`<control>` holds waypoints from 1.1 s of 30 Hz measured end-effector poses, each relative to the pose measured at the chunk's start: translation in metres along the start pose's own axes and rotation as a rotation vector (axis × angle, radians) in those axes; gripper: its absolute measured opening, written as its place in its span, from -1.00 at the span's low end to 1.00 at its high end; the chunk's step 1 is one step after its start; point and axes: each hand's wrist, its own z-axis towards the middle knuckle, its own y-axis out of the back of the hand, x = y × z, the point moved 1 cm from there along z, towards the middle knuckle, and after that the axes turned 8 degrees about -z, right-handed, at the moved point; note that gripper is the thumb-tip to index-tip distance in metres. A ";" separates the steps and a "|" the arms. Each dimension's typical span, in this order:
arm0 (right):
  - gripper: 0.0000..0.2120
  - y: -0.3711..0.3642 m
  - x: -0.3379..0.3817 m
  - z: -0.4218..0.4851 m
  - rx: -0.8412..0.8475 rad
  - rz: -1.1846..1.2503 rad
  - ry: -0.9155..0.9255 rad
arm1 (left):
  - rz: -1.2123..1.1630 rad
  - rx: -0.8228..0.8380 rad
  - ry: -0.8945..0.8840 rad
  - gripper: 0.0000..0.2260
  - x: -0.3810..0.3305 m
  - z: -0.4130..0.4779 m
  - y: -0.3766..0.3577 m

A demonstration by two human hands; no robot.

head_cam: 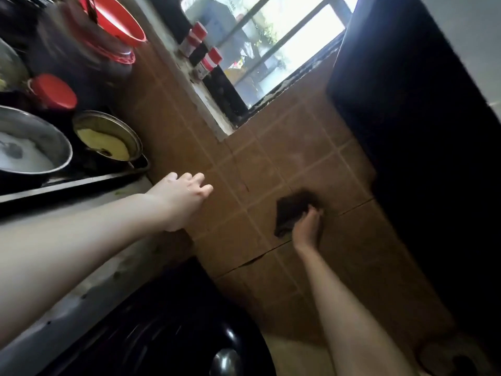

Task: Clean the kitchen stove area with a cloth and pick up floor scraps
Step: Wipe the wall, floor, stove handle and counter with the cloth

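The view is strongly tilted. My right hand (pixel 309 226) grips a dark cloth (pixel 291 211) and holds it against the brown tiled wall (pixel 271 164) below the window. My left hand (pixel 187 195) rests with spread, straight fingers on the same tiled wall, just past the corner of the grey countertop (pixel 67 267). The stove (pixel 81 183) lies at the left with pots on it.
On the stove stand a steel pot (pixel 32 147) with white contents and a smaller pot (pixel 108 139) with yellow contents. A red bowl (pixel 119 20) and a red-lidded jar (pixel 54 90) sit behind. Red-capped spice jars (pixel 200 50) line the window sill. A black glossy object (pixel 168 327) is below.
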 end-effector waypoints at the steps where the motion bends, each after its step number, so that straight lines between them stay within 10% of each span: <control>1: -0.64 0.002 -0.001 0.005 -0.020 0.026 -0.006 | -0.004 0.006 0.005 -0.68 0.003 -0.002 -0.001; 11: -0.43 0.004 -0.015 0.042 -0.142 -0.229 0.137 | -0.015 -0.009 0.063 -0.72 0.022 -0.007 0.001; 24: -0.53 -0.087 -0.094 -0.048 0.580 -1.267 0.957 | 0.064 0.067 0.057 -0.71 0.039 -0.037 -0.023; 33: -0.34 -0.019 -0.014 0.010 0.183 -1.145 0.504 | 0.079 0.055 0.071 -0.71 0.038 -0.038 -0.019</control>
